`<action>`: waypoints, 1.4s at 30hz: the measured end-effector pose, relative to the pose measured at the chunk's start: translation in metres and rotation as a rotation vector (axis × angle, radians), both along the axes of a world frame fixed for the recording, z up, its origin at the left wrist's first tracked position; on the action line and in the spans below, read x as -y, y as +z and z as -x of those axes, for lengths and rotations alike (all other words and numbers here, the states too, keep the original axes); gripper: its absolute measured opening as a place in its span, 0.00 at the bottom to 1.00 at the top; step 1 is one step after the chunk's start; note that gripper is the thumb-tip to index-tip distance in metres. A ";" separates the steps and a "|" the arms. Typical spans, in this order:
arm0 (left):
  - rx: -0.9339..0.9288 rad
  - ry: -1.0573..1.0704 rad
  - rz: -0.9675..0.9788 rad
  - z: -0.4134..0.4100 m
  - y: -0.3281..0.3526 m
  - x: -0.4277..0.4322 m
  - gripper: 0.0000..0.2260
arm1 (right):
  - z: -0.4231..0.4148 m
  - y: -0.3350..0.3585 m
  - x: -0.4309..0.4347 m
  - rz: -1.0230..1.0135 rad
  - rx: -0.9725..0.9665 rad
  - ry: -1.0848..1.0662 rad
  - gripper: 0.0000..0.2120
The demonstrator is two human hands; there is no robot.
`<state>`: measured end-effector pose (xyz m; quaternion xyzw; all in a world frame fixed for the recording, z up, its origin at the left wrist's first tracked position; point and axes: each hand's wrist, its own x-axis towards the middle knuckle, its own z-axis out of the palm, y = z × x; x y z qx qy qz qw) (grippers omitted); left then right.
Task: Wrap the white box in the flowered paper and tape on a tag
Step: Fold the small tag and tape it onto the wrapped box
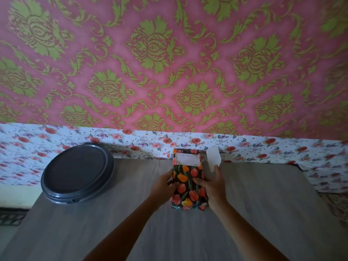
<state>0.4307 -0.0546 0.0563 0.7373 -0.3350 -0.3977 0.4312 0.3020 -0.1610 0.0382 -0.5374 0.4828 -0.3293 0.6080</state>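
The box [188, 187] lies on the grey wooden table [263, 213], fully covered in dark paper printed with red and orange tulips. A white tag [187, 159] with a flowered border sits on its far end. My left hand [165, 183] grips the box's left side. My right hand [210, 185] presses on the right side of the box, its thumb on top. A white paper strip [213, 158] sticks up from the fingers of that hand. I cannot tell whether the tag is taped down.
A round dark grey lid or tray [77, 172] rests on the table's far left corner. Beyond the table lies a white cloth with red roses [56, 140], and behind it a pink wall with a green pattern [169, 63].
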 end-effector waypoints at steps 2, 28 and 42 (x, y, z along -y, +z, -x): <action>-0.053 0.015 -0.005 0.000 0.001 0.000 0.19 | 0.001 0.000 0.001 -0.010 -0.030 0.031 0.44; -0.181 0.213 0.296 0.081 0.107 -0.186 0.10 | 0.103 0.107 -0.200 0.229 0.158 0.123 0.15; -0.175 0.439 0.289 0.024 0.114 -0.275 0.17 | 0.032 0.115 -0.255 0.191 0.198 0.276 0.11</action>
